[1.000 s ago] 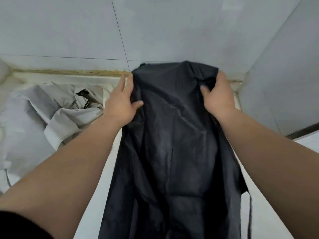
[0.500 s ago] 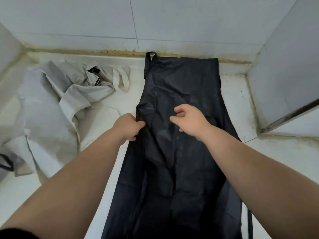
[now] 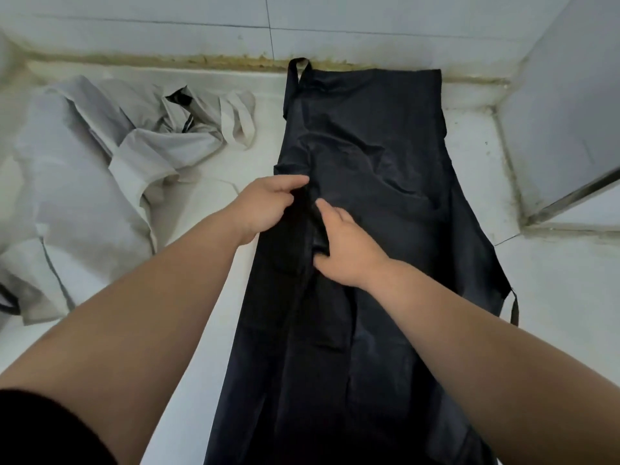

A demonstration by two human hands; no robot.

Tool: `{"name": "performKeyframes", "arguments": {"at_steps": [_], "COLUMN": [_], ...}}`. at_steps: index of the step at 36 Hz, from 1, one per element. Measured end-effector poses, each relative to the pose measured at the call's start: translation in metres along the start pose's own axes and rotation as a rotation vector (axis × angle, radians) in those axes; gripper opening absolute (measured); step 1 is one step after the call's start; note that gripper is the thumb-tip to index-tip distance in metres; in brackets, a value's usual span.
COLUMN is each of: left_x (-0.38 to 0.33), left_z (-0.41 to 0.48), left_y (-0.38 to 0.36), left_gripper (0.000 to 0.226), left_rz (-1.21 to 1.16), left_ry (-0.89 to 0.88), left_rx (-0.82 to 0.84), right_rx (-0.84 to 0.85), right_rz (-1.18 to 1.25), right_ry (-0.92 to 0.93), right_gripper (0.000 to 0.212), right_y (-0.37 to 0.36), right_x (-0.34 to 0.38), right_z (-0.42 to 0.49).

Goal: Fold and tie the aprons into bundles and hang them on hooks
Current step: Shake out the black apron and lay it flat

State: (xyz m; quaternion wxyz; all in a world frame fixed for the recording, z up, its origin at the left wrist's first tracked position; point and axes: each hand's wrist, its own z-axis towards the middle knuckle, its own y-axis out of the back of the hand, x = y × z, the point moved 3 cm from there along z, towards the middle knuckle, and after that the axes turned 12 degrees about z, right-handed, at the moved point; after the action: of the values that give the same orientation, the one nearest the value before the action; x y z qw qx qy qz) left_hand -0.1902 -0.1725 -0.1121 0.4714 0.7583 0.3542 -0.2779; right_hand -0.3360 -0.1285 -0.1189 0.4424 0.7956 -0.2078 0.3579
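You've laid the black apron (image 3: pixel 385 162) flat | left hand (image 3: pixel 265 206), right hand (image 3: pixel 349 250) fingers (image 3: pixel 292 183) pinching its left edge | lengthwise fold beginning

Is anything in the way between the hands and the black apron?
No, nothing visible. The left hand and the right hand both grip a fold of the black apron. The grey aprons lie to its left, not touching it.

We note the black apron (image 3: pixel 375 182): thin cloth, faint sheen, creased. Left, the grey apron (image 3: pixel 80 182): matt, crumpled cloth. Far wall tiles (image 3: pixel 134 25) are smooth; grout line (image 3: pixel 201 58) is stained and rough.
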Motion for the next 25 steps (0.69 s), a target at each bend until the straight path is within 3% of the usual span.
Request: {"name": "performKeyframes", "arguments": {"at_steps": [4, 6, 9, 13, 17, 21, 25], "left_x": [0.006, 0.012, 0.017, 0.02, 0.016, 0.009, 0.01], "left_z": [0.01, 0.017, 0.024, 0.034, 0.041, 0.046, 0.049], "left_y": [0.0, 0.0, 0.003, 0.016, 0.027, 0.037, 0.039], "left_gripper": [0.058, 0.058, 0.05, 0.029, 0.025, 0.027, 0.037], "left_rz": [0.457, 0.594, 0.678, 0.719, 0.906, 0.957, 0.86], "left_ry": [-0.151, -0.18, -0.166, -0.21, -0.254, -0.305, -0.295], "left_rx": [0.02, -0.008, -0.1, -0.237, -0.214, -0.203, -0.164], "right_rx": [-0.372, -0.474, -0.51, -0.545, -0.626, -0.758, -0.725], "right_rz": [0.297, 0.455, 0.483, 0.409, 0.358, 0.511, 0.577], "right_ry": [-0.074, -0.168, -0.246, -0.268, -0.279, -0.343, -0.413], "right_gripper": [0.041, 0.031, 0.026, 0.023, 0.016, 0.04, 0.055], "right_y": [0.016, 0.02, 0.023, 0.024, 0.028, 0.032, 0.034], "right_x": [-0.014, -0.024, -0.033, -0.033, -0.029, -0.027, -0.019], "right_z": [0.005, 0.009, 0.014, 0.018, 0.017, 0.02, 0.023]}}
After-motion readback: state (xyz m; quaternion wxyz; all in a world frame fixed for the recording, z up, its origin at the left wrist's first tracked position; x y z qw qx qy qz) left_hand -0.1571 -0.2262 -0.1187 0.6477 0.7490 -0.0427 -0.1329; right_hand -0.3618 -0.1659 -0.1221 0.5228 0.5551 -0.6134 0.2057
